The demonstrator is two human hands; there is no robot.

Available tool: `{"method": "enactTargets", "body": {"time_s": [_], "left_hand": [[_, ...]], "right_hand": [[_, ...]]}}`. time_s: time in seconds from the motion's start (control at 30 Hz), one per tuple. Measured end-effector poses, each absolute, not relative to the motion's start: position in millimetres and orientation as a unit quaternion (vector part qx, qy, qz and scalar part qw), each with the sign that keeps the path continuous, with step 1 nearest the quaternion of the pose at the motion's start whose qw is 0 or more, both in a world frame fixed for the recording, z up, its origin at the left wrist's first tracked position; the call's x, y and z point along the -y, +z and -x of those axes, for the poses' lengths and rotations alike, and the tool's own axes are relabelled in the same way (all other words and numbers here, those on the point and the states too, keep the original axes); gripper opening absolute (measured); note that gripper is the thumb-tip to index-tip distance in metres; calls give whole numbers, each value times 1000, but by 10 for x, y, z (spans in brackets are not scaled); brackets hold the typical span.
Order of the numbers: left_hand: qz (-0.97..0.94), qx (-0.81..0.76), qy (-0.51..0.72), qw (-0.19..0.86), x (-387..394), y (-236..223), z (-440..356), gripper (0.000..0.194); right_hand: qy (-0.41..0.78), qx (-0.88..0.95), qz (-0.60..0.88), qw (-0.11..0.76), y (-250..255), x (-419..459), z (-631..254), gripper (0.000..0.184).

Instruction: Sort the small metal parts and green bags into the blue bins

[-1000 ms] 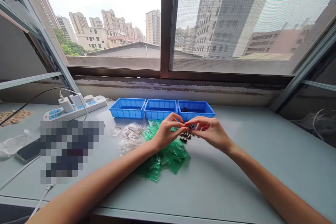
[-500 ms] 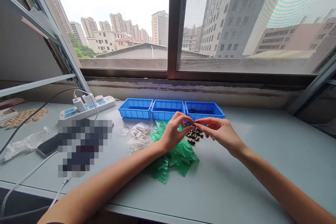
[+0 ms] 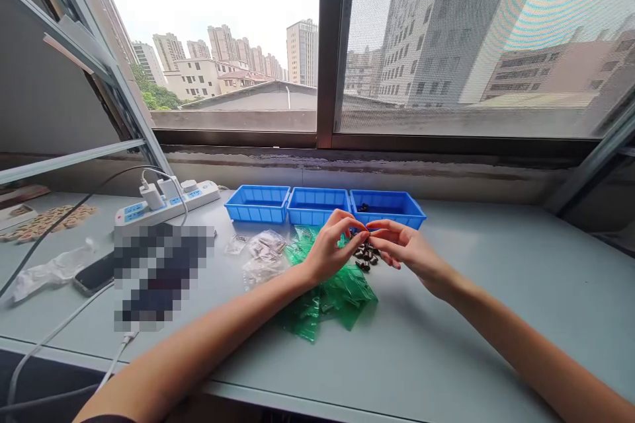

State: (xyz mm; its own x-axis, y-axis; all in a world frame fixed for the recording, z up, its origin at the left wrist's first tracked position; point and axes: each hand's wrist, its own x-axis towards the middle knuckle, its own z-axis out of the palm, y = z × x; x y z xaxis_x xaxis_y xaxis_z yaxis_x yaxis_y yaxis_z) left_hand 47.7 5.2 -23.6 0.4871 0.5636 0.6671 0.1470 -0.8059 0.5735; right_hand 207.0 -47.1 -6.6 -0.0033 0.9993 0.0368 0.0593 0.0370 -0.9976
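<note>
Over the table [image 3: 476,357], both forearms [image 3: 530,350] slant inward from the near side. Three blue boxes [image 3: 317,217] stand in a row beyond the heap of green bags [image 3: 350,297], with clear bags [image 3: 265,258] on its left. Above the heap, the left hand [image 3: 333,250] arches, thumb and forefinger pinched; the right hand [image 3: 414,251] meets it from the heap's right, likewise pinched. Whatever the fingertips may hold is too small to tell. Small black pieces [image 3: 366,256] lie just right of the heap.
</note>
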Motion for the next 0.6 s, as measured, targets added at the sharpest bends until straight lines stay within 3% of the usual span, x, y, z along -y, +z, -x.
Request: {"method": "enactTargets", "body": {"time_s": [0.33,0.6], "left_hand": [[-832,-220,461,216,-55,-230,-479,16],[-822,-281,437,233,-68,-227,-486,18]], "right_hand": [[454,539,521,482,-64,504,-2070,38],[417,475,528,567,-53,426,-2108,45]]}}
